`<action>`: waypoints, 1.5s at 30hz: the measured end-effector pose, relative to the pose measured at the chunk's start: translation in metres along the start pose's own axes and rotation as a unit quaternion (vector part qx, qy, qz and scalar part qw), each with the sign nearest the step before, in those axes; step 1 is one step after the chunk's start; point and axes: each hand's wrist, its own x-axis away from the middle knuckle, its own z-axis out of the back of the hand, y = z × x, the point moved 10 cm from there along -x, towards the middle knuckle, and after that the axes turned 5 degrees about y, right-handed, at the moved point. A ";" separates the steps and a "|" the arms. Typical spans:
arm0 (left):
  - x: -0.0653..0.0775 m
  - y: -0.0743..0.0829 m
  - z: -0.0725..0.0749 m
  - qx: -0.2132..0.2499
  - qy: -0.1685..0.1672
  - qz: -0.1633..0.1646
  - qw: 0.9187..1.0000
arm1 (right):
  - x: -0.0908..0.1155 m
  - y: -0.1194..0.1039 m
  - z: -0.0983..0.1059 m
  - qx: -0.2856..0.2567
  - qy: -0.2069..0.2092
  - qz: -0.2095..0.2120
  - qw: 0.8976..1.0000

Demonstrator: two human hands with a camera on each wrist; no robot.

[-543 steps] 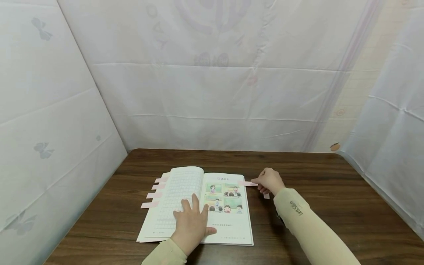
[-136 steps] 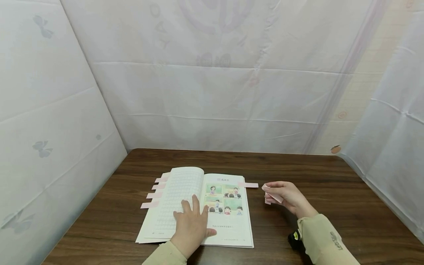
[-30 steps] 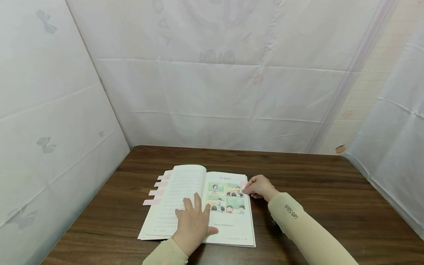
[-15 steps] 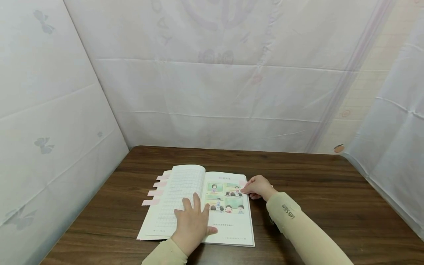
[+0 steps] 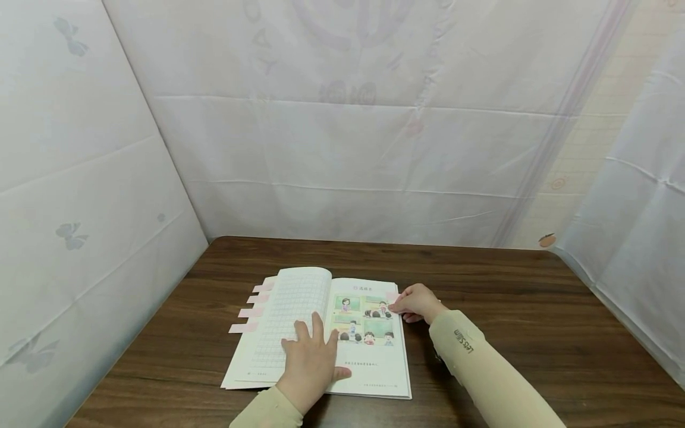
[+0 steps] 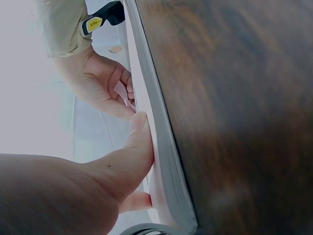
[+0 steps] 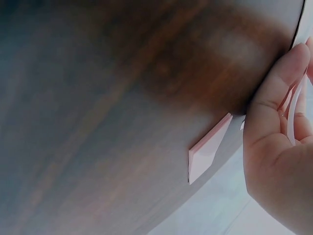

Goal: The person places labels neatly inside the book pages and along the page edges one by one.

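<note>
An open book [image 5: 369, 371] lies on the table, with printed grids on its left page and coloured cartoons on its right. My left hand [image 5: 310, 359] rests across the middle of it, fingers spread. At the right page's upper outer edge, my right hand [image 5: 421, 302] has finger and thumb together beside a pink sticky tab [image 5: 393, 296]. The left wrist view shows a curled pink sticky strip [image 6: 122, 92] held in that hand. Past it, in the right wrist view, a flat pink paper piece [image 7: 210, 152] shows; its attachment cannot be told.
Several pink tabs [image 5: 243, 327] stick out from the book's left edge. The dark wood table [image 5: 514, 309] extends around the book. Pale cloth [image 5: 299, 148] hangs behind it and at both sides.
Since 4.5 seconds ago, my right hand has moved left with the strip, from beside the book to its right page edge. Over the last half second both hands have stayed almost still.
</note>
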 end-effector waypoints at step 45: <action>-0.001 -0.002 -0.006 0.000 -0.010 -0.011 1.000 | -0.001 -0.001 -0.005 -0.014 -0.046 0.011 0.999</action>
